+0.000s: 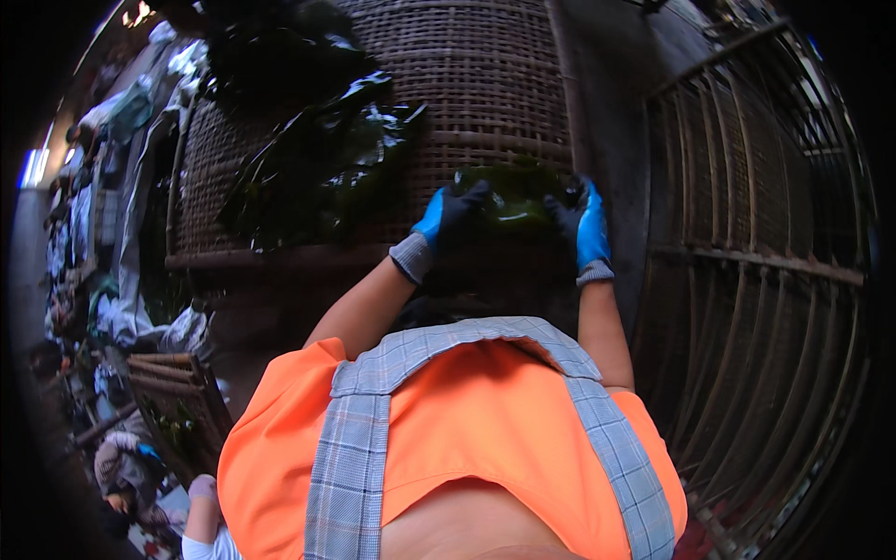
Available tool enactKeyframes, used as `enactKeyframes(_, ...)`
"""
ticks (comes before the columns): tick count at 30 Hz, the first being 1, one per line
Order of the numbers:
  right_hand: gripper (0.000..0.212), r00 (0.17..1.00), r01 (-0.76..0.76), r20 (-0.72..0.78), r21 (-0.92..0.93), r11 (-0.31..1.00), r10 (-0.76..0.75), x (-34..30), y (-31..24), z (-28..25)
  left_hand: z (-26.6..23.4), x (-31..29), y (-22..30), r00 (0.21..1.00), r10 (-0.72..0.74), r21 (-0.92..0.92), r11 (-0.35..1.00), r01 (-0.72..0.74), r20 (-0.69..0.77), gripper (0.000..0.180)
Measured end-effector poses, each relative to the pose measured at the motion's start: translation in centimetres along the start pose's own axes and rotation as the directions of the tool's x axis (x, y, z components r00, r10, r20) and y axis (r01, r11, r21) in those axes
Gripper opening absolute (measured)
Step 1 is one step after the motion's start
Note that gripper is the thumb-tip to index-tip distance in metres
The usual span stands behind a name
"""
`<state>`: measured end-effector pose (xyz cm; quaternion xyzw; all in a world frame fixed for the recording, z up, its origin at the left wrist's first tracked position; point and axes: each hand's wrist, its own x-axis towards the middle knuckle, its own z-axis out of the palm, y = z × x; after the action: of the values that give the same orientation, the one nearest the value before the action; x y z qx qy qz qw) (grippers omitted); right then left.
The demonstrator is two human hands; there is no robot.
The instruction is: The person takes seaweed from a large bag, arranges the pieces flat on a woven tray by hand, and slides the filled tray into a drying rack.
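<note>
Glossy green sheet between gloved left hand and right hand
The hands are apart at its ends, by the near edge of a woven panel; cannot tell whether they grip it.

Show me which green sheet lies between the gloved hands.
The smaller green sheet, at the near right corner of the woven rack; the larger, darker sheets lie left of the left hand.
</note>
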<state>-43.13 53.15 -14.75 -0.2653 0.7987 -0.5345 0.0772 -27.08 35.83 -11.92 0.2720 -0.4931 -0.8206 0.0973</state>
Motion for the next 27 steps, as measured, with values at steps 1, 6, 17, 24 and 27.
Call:
enactKeyframes(1, 0.052, 0.993, -0.024, 0.110, -0.215, 0.976, 0.049, -0.5, -1.6, -0.1, -1.3, 0.0, -0.9, 0.998, 0.041, 0.003, 0.999, -0.041, -0.037, 0.034)
enactKeyframes(6, 0.047, 0.979, 0.194, 0.022, -0.383, 0.903, -0.201, 1.4, -9.4, 3.3, -3.6, -7.1, 2.8, 0.943, 0.077, -0.156, 0.979, -0.134, -0.324, 0.030)
enactKeyframes(17, 0.048, 0.651, 0.020, 0.728, -0.301, 0.953, 0.216, 9.1, -16.9, 25.8, -14.2, -7.6, 0.8, 0.893, 0.096, -0.285, 0.928, -0.240, -0.439, 0.022)
enactKeyframes(24, 0.021, 0.571, -0.469, 0.796, 0.517, 0.716, -0.200, 4.9, -22.7, 23.8, -13.3, -7.4, 11.6, 0.821, 0.444, -0.201, 0.822, -0.532, -0.358, 0.036)
enactKeyframes(27, 0.021, 0.621, -0.358, 0.728, 0.593, 0.721, -0.291, 5.1, -22.7, 23.9, -13.2, -6.3, 11.3, 0.862, 0.470, -0.288, 0.813, -0.506, -0.188, 0.038)
